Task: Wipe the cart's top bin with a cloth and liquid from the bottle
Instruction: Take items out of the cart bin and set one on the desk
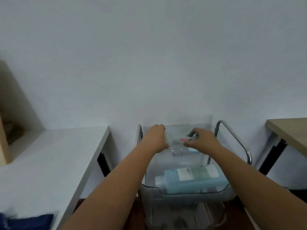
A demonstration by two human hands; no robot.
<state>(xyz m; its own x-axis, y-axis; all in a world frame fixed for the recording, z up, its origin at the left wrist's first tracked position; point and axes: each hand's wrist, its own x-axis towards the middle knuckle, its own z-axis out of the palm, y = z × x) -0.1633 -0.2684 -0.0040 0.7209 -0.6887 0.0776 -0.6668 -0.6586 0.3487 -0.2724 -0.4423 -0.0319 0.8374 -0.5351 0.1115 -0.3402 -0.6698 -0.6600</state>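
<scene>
The cart's clear top bin (186,190) stands between two desks, low in the view. A pale blue bottle (191,180) lies on its side in the bin's near end. Both my arms reach to the bin's far end. My left hand (156,138) is curled against clear plastic at the far left; blur hides what it grips. My right hand (201,141) pinches a small clear item with a red part (182,139) over the far right. A dark blue cloth (28,221) lies on the white desk at the bottom left.
The white desk (54,156) borders the cart on the left, with a wooden box (11,117) at its back. A wooden-topped desk (289,130) is on the right. The cart's metal handle frame (235,140) rises beside the bin. A lower bin (182,216) sits underneath. A white wall is behind.
</scene>
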